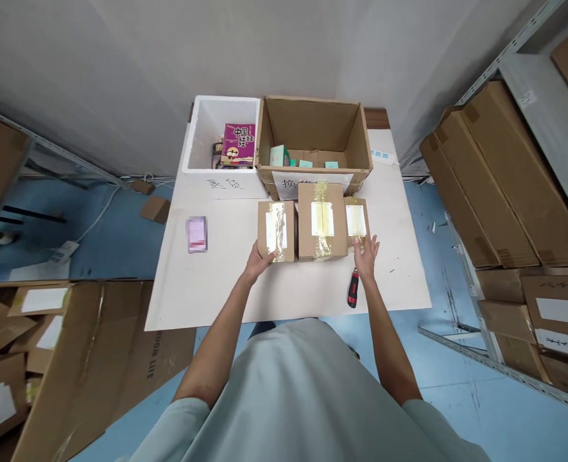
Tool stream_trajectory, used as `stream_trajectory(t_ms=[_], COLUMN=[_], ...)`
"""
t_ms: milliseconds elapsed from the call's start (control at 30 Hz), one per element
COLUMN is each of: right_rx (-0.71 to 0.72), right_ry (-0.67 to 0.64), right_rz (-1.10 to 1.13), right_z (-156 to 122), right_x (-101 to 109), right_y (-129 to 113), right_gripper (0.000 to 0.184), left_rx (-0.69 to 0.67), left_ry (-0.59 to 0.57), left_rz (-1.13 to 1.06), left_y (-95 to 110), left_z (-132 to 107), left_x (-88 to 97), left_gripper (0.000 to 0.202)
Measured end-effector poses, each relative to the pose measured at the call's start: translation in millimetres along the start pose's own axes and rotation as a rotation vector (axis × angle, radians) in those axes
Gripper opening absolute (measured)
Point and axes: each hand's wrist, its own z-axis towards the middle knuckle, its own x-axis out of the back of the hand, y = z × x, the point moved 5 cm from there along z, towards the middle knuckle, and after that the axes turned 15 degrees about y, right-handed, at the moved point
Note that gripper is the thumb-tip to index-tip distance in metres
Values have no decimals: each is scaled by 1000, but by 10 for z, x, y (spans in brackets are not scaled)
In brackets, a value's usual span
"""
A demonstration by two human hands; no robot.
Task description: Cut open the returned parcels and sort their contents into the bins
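Three taped cardboard boxes with white labels stand side by side on the white table. My left hand (258,262) grips the near left corner of the left cardboard box (289,221), its thumb over the front edge. Between the other two, the taller middle box (307,224) has yellowish tape down its centre. My right hand (366,258) is spread at the near edge of the small right box (357,221), fingers apart and seemingly touching it. Just below that hand lies a black-and-red utility knife (353,290).
Behind the boxes stand an open carton (312,119) with small green packs and a white foam bin (197,135) holding a purple package. A phone-like blurred rectangle (197,234) lies on the table (206,295). Shelves of cartons (500,179) flank the right; a large carton (105,340) stands left.
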Motion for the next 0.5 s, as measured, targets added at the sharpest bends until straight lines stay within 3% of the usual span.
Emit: stream_trajectory(t_ms=[100,167,333,400,500], right_rx=[175,330,618,660,657], right_ry=[43,24,-132,-219,-263], right_rz=[-48,-57,-38,-48,-87], right_z=[-240,-459,-1087,-1330,-1646], right_x=[91,39,-423,-661,-912], right_y=[-482,-901,-1838,-2041,-2154], right_gripper=[102,105,99,86,65], left_rx=[-67,-90,-115,-119,-60], left_ry=[-24,-44,-104,-131,-154], left_rz=[-53,-71,-86,-102,-105], left_y=[-231,-380,-612,-681,-844], left_z=[-185,-297,-410,-409,-419], left_x=[164,285,635,767,912], left_gripper=[106,96,88,88,94])
